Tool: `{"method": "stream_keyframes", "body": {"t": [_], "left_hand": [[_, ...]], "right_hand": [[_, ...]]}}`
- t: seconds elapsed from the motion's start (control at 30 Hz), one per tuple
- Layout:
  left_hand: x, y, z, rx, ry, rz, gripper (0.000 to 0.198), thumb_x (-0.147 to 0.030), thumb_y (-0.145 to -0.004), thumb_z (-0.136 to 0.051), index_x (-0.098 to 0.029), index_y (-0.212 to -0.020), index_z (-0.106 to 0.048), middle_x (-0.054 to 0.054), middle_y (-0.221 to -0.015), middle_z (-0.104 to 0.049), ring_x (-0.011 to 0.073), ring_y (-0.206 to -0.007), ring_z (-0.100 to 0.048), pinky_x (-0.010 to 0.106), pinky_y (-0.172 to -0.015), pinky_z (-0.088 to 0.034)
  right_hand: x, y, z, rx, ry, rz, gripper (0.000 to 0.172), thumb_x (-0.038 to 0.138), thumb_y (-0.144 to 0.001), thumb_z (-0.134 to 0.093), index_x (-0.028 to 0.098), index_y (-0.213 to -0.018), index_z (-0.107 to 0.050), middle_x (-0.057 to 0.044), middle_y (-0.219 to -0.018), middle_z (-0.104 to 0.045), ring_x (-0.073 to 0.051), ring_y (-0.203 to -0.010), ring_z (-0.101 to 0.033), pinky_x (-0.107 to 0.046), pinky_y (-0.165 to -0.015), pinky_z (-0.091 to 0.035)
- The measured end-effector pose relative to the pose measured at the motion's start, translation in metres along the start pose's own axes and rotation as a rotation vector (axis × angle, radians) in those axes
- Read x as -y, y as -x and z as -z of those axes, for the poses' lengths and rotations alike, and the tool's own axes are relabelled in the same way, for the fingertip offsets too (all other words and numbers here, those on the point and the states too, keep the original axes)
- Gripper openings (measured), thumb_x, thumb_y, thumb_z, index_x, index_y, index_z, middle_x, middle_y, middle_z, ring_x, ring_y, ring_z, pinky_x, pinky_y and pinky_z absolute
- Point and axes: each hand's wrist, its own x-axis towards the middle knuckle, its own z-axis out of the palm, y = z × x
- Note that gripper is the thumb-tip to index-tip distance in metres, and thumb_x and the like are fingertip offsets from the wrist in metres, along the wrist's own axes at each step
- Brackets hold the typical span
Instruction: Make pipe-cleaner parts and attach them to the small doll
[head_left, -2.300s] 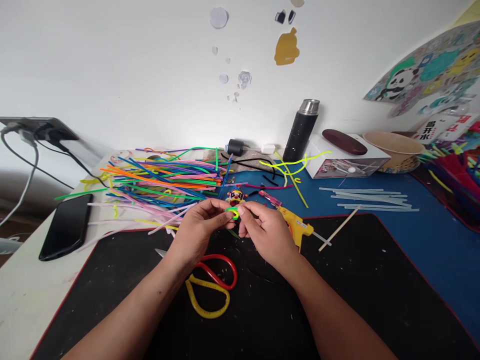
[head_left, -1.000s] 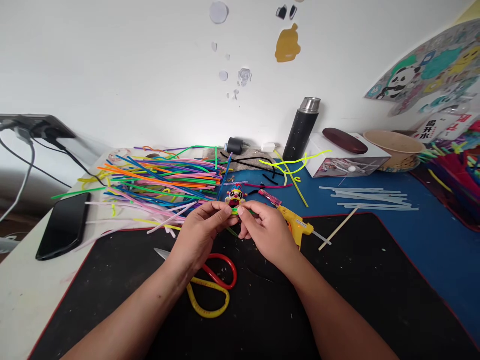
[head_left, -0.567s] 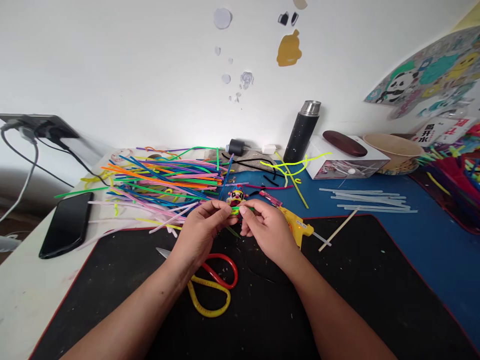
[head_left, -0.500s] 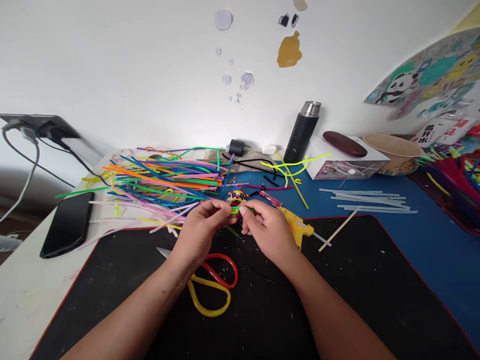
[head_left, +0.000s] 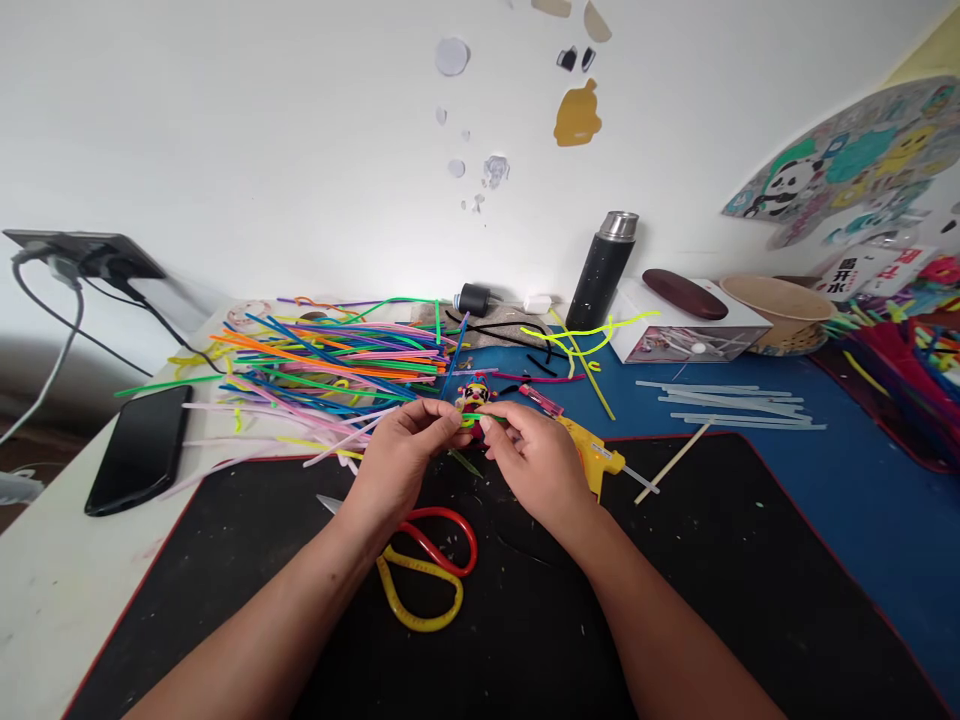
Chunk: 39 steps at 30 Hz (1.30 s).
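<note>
Between my two hands is a short green pipe cleaner point(head_left: 472, 418), with a bit of yellow at its left end. My left hand point(head_left: 409, 440) pinches that left end between thumb and fingertips. On the other end, my right hand point(head_left: 529, 445) closes with thumb and forefinger. Just behind the fingertips stands a small colourful figure point(head_left: 475, 392) with a red, yellow and blue head; its lower part is hidden. Scissors with red and yellow handles point(head_left: 424, 628) lie under my left wrist. A yellow glue gun point(head_left: 600, 462) rests beside my right hand, partly covered by it.
Many coloured pipe cleaners point(head_left: 337, 350) are heaped at the left, near a black phone point(head_left: 139, 450). A black flask point(head_left: 600, 275) stands by a white box point(head_left: 660, 340). Glue sticks point(head_left: 742, 402) and a wooden stick point(head_left: 671, 463) lie right. A black mat point(head_left: 712, 580) covers the front.
The camera view has shifted slightly. Both hands keep their pinch on the green pipe cleaner, almost in the same place; slightly more of it shows near my right fingers.
</note>
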Motion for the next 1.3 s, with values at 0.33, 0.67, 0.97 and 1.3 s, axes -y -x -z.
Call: {"method": "stream_keyframes", "body": {"t": [0.33, 0.67, 0.97, 1.3], "left_hand": [[-0.002, -0.013, 0.014, -0.066, 0.004, -0.121, 0.033, -0.038, -0.067, -0.096, -0.016, -0.075, -0.073, -0.002, -0.076, -0.07, 0.0128, -0.069, -0.071, 0.024, -0.076, -0.057], [-0.009, -0.023, 0.02, -0.079, 0.424, 0.02, 0.019, -0.012, -0.064, -0.093, -0.01, -0.072, -0.076, 0.002, -0.074, -0.072, 0.012, -0.069, -0.07, 0.025, -0.076, -0.065], [-0.01, -0.026, 0.019, -0.089, 0.559, 0.084, 0.012, -0.002, -0.081, -0.076, -0.011, -0.074, -0.075, 0.005, -0.075, -0.075, 0.0115, -0.069, -0.072, 0.02, -0.073, -0.066], [-0.014, -0.027, 0.02, -0.129, 0.612, 0.11, 0.019, 0.001, -0.083, -0.073, -0.012, -0.071, -0.072, 0.004, -0.069, -0.074, 0.0115, -0.065, -0.071, 0.021, -0.072, -0.066]], "right_hand": [[0.004, -0.001, -0.001, -0.21, -0.206, 0.021, 0.03, 0.042, -0.103, -0.058, 0.019, -0.112, -0.075, -0.001, -0.073, -0.067, -0.014, -0.054, -0.061, -0.025, -0.052, -0.05], [0.048, 0.063, -0.023, 0.493, 0.464, 0.289, 0.028, 0.035, -0.099, -0.071, 0.019, -0.122, -0.074, -0.008, -0.106, -0.075, -0.025, -0.091, -0.071, -0.034, -0.077, -0.053], [0.048, 0.078, -0.037, 0.574, 0.813, 0.352, 0.044, 0.016, -0.097, -0.064, 0.016, -0.141, -0.063, -0.013, -0.118, -0.072, -0.031, -0.106, -0.067, -0.044, -0.091, -0.053], [0.059, 0.073, -0.031, 0.64, 0.766, 0.249, 0.038, 0.015, -0.095, -0.057, 0.017, -0.132, -0.068, -0.012, -0.116, -0.073, -0.026, -0.093, -0.072, -0.035, -0.077, -0.052]]}}
